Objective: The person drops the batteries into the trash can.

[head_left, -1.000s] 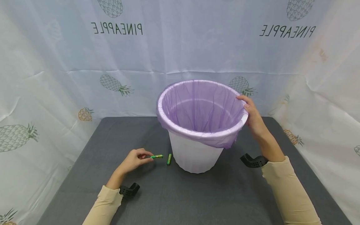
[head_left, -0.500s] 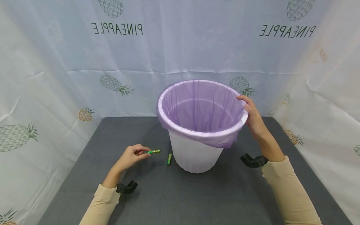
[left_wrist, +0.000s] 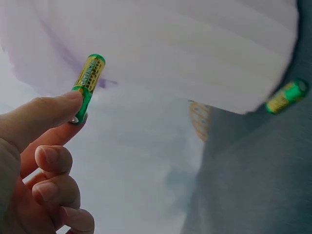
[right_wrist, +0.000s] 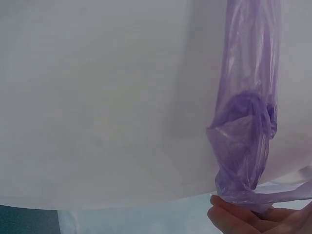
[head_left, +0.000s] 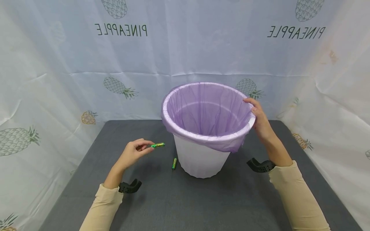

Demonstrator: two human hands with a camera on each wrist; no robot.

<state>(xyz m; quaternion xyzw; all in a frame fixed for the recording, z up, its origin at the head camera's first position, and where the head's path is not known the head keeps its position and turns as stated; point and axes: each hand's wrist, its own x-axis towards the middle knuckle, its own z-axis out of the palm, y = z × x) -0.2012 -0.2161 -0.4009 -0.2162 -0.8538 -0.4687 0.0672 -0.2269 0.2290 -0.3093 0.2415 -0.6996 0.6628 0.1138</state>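
Between thumb and forefinger my left hand [head_left: 132,154] pinches a green and yellow battery [head_left: 158,145] by one end, held above the table left of the bin. In the left wrist view the other fingers curl below the battery [left_wrist: 89,80]. A second green battery [head_left: 174,163] lies on the table beside the bin's base. The white bin [head_left: 199,160] stands upright, lined with a purple bag [head_left: 202,115] folded over its rim. My right hand [head_left: 260,120] grips the bin's right rim, thumb over the edge. Bunched purple bag [right_wrist: 243,146] hangs by my right fingers in the right wrist view.
A dark grey table [head_left: 185,205] lies under everything. A white curtain [head_left: 162,51] with pineapple prints stands behind it and along both sides. Black wrist mounts [head_left: 130,186] sit on both forearms.
My left hand has risen off the table with the battery and shifted a little to the left and away from me. My right hand and the bin stay where they were.
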